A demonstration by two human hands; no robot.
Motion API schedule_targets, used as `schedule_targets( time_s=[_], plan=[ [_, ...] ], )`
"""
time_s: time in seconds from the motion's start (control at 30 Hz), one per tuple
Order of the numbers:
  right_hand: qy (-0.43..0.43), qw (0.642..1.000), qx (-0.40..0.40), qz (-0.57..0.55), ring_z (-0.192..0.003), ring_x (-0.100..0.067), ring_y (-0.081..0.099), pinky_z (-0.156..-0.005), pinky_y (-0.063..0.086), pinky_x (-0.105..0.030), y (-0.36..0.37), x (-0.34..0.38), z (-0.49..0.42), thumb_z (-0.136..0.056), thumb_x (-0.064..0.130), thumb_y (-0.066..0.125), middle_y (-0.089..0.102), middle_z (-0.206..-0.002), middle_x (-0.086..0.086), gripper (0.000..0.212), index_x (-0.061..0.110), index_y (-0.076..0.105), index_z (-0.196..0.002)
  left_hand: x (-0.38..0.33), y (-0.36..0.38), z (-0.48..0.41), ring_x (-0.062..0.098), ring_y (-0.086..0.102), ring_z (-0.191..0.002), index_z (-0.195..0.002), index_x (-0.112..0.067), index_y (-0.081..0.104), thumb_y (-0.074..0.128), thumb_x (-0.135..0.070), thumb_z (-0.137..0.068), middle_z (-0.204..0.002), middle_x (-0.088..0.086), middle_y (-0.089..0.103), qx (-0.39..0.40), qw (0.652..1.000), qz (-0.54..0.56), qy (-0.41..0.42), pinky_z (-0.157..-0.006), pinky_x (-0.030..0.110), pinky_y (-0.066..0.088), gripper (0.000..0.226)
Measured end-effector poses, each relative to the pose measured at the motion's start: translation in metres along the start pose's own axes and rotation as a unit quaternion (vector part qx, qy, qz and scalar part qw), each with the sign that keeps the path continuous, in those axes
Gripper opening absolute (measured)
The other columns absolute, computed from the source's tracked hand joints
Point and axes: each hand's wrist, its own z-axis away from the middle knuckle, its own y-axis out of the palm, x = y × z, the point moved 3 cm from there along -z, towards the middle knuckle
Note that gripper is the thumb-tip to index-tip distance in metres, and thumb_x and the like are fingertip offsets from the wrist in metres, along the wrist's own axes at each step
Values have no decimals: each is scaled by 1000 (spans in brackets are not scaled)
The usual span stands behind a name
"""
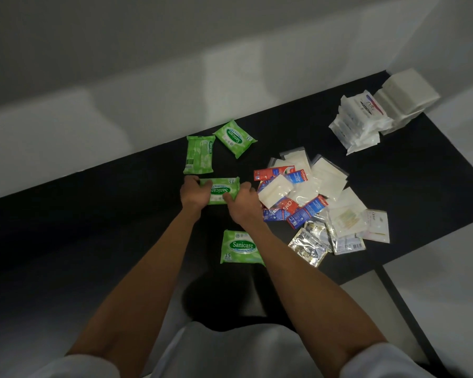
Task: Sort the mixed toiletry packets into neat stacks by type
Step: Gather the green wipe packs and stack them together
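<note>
Head view: holds green wipes pack (221, 190), left grip (194, 191) and right grip (243, 203) curled round its ends. Looks soft, light, maybe slippery; best taken there.

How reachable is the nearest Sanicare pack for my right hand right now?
Probably yes, once it lets go: the right hand and left hand both grip the middle Sanicare pack. The nearest Sanicare pack lies by the right forearm, nothing stacked on it.
</note>
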Motion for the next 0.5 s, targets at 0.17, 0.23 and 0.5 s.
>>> schedule_targets(
  time_s=[0.17,0.23,0.5],
  plan=[
    [-10,998,-25,-48,-121,-38,56,-93,42,-33,-8,0,4,-97,25,74,50,-137,-21,54,4,49,-140,4,-3,3,26,63,-121,-141,-12,56,75,-45,-92,-135,8,62,7,998,54,-14,-103,44,55,62],
    [-24,996,-42,-73,-119,-35,57,-89,35,-23,-17,2,6,-94,19,75,49,-138,-20,55,8,52,-143,8,-5,3,23,69,-115,-137,-17,63,76,-59,-81,-131,4,67,30,995,95,-29,-100,46,59,71],
    [-77,970,-62,-221,-97,-11,74,-86,62,-27,-57,10,15,-90,20,80,66,-122,1,68,36,53,-150,0,-15,64,28,77,-100,-123,-6,68,75,-31,-98,-102,13,78,130,965,226,17,-82,38,65,36]
  ],
)
